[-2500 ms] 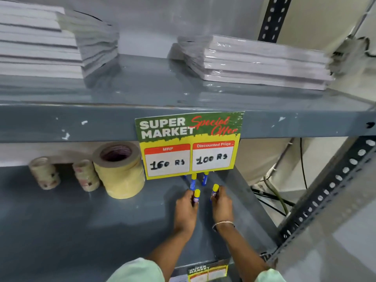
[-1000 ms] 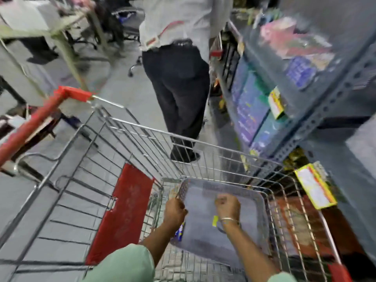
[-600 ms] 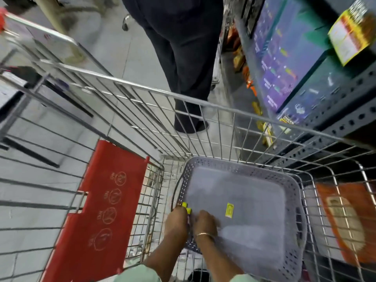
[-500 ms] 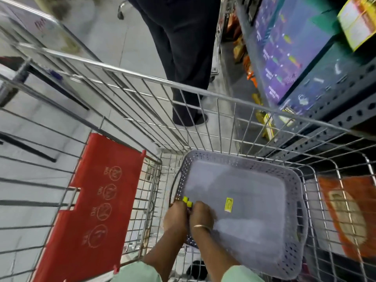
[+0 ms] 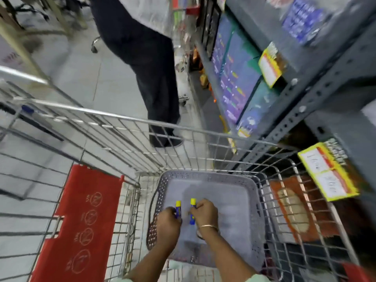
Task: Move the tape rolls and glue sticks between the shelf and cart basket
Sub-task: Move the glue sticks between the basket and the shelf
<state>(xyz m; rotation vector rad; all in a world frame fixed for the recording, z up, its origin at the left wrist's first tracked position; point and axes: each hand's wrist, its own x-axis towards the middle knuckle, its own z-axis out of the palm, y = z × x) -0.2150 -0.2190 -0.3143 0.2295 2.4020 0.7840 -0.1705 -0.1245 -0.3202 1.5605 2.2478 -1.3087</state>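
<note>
Both of my hands reach down into a grey perforated plastic basket [image 5: 255,192] that sits inside a wire shopping cart [image 5: 142,123]. My left hand [image 5: 167,222] is closed around a blue glue stick with a yellow cap [image 5: 178,207], which stands upright near the basket's left side. My right hand [image 5: 204,211] grips a second blue and yellow glue stick [image 5: 192,206] just beside the first. The two sticks are a little apart. I see no tape rolls in this view.
A person in dark trousers [image 5: 150,64] stands just beyond the cart's front rail. A grey metal shelf unit [image 5: 317,82] with coloured boxes and yellow price tags [image 5: 327,171] runs along the right. The cart's red child-seat flap [image 5: 81,220] is at left.
I turned from the shelf to the cart carrying the two glue sticks. Since half a second ago my hands have spread slightly apart and moved further into the basket, with the sticks more upright.
</note>
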